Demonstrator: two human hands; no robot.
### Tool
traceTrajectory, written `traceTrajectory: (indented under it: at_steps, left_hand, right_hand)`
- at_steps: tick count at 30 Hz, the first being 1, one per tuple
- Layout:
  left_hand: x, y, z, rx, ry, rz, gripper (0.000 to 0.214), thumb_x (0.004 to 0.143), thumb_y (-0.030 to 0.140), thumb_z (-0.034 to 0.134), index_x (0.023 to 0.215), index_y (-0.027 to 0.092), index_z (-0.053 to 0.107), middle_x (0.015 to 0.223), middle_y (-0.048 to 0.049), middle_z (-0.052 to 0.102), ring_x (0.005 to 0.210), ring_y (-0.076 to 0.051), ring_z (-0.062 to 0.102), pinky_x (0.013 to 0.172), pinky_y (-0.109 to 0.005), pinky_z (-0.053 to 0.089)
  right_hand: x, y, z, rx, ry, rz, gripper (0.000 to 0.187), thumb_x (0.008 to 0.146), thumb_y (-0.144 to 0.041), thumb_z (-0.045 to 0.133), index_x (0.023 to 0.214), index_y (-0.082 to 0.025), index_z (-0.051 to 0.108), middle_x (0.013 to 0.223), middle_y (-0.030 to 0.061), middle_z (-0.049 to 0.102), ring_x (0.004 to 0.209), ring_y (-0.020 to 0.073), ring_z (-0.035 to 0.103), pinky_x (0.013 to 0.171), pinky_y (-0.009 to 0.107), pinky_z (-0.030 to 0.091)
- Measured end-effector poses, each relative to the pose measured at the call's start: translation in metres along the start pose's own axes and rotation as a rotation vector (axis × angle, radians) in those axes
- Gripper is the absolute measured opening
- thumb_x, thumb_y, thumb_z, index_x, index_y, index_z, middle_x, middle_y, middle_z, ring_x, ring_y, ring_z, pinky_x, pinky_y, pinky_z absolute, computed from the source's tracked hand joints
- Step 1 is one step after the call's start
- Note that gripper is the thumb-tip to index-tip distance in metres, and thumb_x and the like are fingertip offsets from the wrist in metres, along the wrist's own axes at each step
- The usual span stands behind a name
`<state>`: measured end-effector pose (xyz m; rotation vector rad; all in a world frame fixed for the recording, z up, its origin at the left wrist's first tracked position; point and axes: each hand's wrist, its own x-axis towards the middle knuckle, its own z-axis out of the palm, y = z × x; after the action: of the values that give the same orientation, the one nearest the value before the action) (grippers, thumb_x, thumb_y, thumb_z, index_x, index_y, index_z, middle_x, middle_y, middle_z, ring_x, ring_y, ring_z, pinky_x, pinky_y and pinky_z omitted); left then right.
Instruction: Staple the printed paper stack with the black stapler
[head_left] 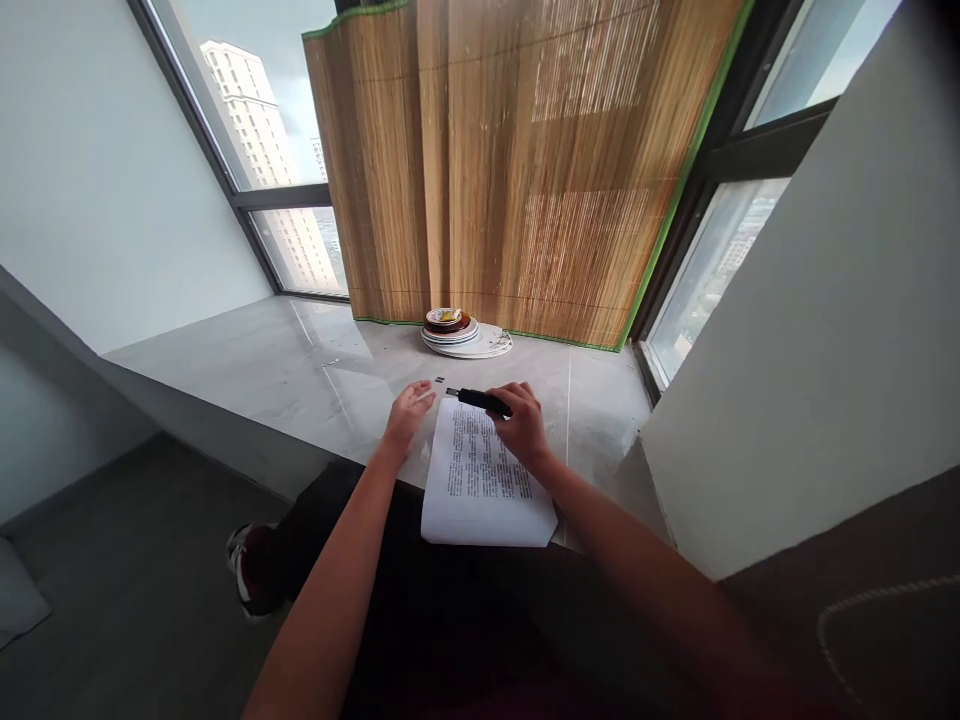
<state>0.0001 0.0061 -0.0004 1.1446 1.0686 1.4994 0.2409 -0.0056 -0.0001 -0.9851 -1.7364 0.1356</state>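
Note:
My right hand (520,421) is closed round a long black tool (484,401) that looks like a stapler. A metal-looking end of it points left, toward my left hand. My left hand (409,412) is open, fingers loosely curled and a little apart, just left of that end; I make out nothing in it. Beneath the tool lies a white sheet of printed paper (486,520), its near edge overhanging the sill toward my lap. A small dark piece (439,379), too small to name, rests on the sill beyond my fingers.
A stack of plates (454,341) stands at the back of the pale tiled sill (600,395), against a bamboo blind (480,180) with green edging. Walls close in the sill on both sides. At lower left, the sill's edge drops to a dark floor (142,560).

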Motion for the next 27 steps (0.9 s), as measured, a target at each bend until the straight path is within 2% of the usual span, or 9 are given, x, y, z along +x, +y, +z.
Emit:
traceTrajectory:
  at_steps: [3, 5, 8, 11, 17, 22, 25, 27]
  left_hand:
    - [-0.003, 0.006, -0.001, -0.281, -0.123, -0.314, 0.02, 0.09, 0.02, 0.066, 0.106, 0.009, 0.07, 0.12, -0.0209, 0.072, 0.113, -0.027, 0.071, 0.106, -0.039, 0.053]
    - [-0.005, 0.009, -0.003, -0.354, -0.198, -0.421, 0.021, 0.093, 0.014, 0.059, 0.107, 0.006, 0.071, 0.114, -0.0213, 0.074, 0.109, -0.025, 0.073, 0.103, -0.036, 0.056]
    - [-0.006, 0.011, -0.003, -0.391, -0.172, -0.445, 0.024, 0.094, 0.008, 0.053, 0.109, 0.005, 0.072, 0.107, -0.0187, 0.077, 0.102, -0.021, 0.075, 0.098, -0.03, 0.059]
    - [-0.006, 0.012, -0.003, -0.418, -0.105, -0.432, 0.025, 0.096, 0.005, 0.051, 0.112, 0.005, 0.07, 0.1, -0.0164, 0.078, 0.097, -0.018, 0.076, 0.094, -0.027, 0.06]
    - [-0.005, 0.01, -0.002, -0.445, -0.091, -0.43, 0.026, 0.097, 0.002, 0.048, 0.111, 0.001, 0.07, 0.098, -0.0175, 0.078, 0.094, -0.018, 0.076, 0.093, -0.026, 0.06]
    - [-0.005, 0.01, -0.002, -0.444, -0.136, -0.401, 0.028, 0.098, 0.002, 0.047, 0.111, 0.001, 0.071, 0.102, -0.0173, 0.077, 0.094, -0.018, 0.076, 0.093, -0.026, 0.059]
    - [-0.005, 0.011, -0.002, -0.425, -0.115, -0.41, 0.027, 0.097, 0.0, 0.046, 0.107, 0.0, 0.071, 0.1, -0.0178, 0.077, 0.09, -0.016, 0.075, 0.091, -0.024, 0.06]
    - [-0.006, 0.012, -0.002, -0.415, -0.095, -0.403, 0.028, 0.096, -0.002, 0.045, 0.107, 0.001, 0.072, 0.102, -0.0178, 0.077, 0.093, -0.016, 0.075, 0.093, -0.024, 0.06]
  right_hand:
    - [-0.003, -0.009, -0.002, -0.064, 0.016, -0.235, 0.036, 0.09, -0.006, 0.062, 0.114, -0.029, 0.076, 0.105, 0.0047, 0.074, 0.099, 0.0259, 0.059, 0.091, 0.044, 0.046]
    - [-0.005, -0.013, -0.003, -0.095, -0.012, -0.366, 0.04, 0.093, -0.004, 0.06, 0.118, -0.031, 0.074, 0.11, 0.0031, 0.074, 0.101, 0.0248, 0.059, 0.093, 0.045, 0.044]
    - [-0.006, -0.014, -0.002, -0.131, -0.077, -0.503, 0.041, 0.095, -0.004, 0.06, 0.121, -0.033, 0.073, 0.113, 0.0013, 0.074, 0.101, 0.0227, 0.06, 0.096, 0.044, 0.042]
    - [-0.007, -0.013, -0.001, -0.159, -0.122, -0.572, 0.039, 0.097, -0.005, 0.059, 0.122, -0.032, 0.072, 0.113, 0.001, 0.074, 0.103, 0.0213, 0.06, 0.097, 0.042, 0.041]
    - [-0.006, -0.017, -0.002, -0.238, -0.138, -0.637, 0.036, 0.099, -0.005, 0.057, 0.122, -0.029, 0.071, 0.113, 0.0014, 0.074, 0.103, 0.0201, 0.06, 0.098, 0.04, 0.04]
    - [-0.008, -0.022, -0.003, -0.267, -0.167, -0.661, 0.035, 0.099, -0.005, 0.056, 0.121, -0.028, 0.071, 0.113, 0.0019, 0.074, 0.103, 0.0196, 0.06, 0.097, 0.039, 0.041]
    - [-0.008, -0.022, -0.001, -0.218, -0.145, -0.606, 0.036, 0.097, -0.004, 0.057, 0.119, -0.028, 0.072, 0.112, 0.0017, 0.074, 0.101, 0.0197, 0.06, 0.096, 0.039, 0.042]
    - [-0.007, -0.021, 0.0, -0.149, -0.067, -0.477, 0.036, 0.094, -0.003, 0.059, 0.117, -0.028, 0.073, 0.11, 0.0024, 0.074, 0.101, 0.0211, 0.06, 0.095, 0.04, 0.044]
